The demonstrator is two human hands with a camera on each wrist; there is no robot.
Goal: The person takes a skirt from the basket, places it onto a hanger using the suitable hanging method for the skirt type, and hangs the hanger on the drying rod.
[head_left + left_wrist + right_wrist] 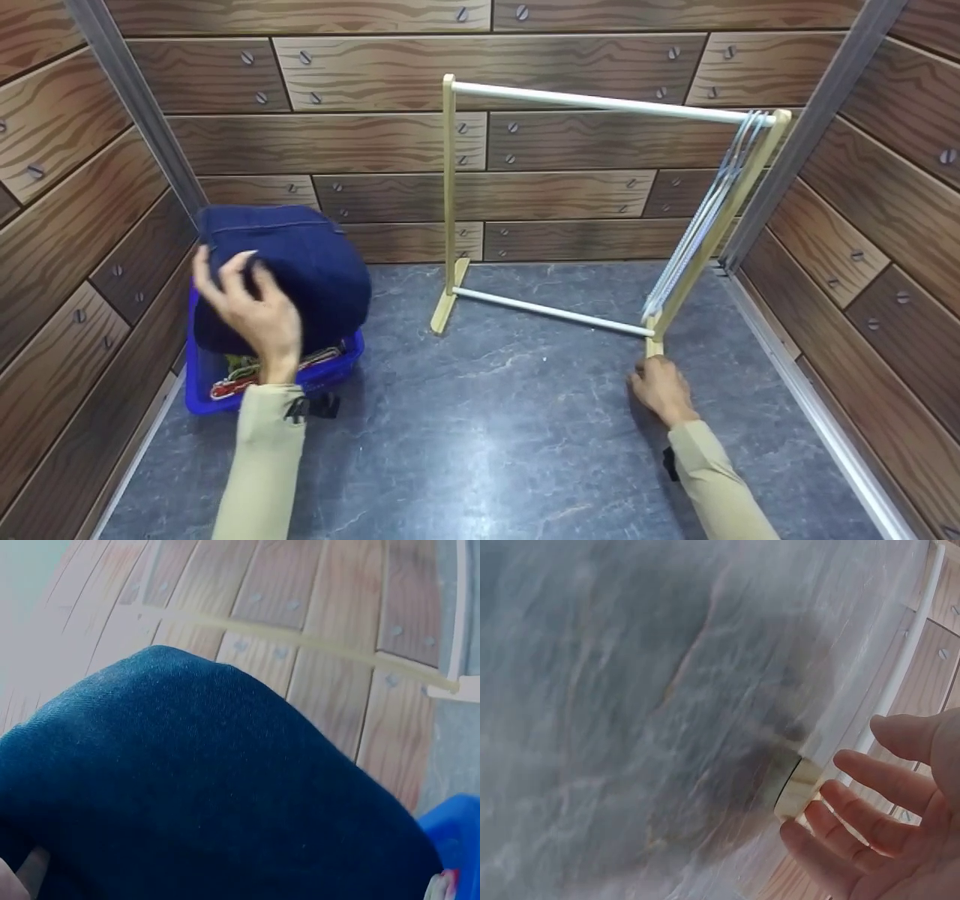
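Observation:
A dark blue folded garment (315, 262) rests bulging on top of a blue plastic basket (196, 375). My left hand (259, 311) is in front of the garment, fingers loosely bent and blurred; in the left wrist view a finger (33, 870) lies against the cloth, which fills most of that view. My right hand (664, 390) is down at the near foot of a wooden rack with white rods (600, 102). In the right wrist view its fingers are spread, with fingertips touching the end of the wooden foot (799, 791). Several pale blue hangers (705, 217) hang at the rack's right end.
Inside the basket, red and light-coloured hanger-like items (232, 388) show under the garment. Wood-patterned panels (405, 71) wall the space on three sides. A grey marbled floor (465, 420) lies beneath. The rack's left foot (446, 307) stands right of the basket.

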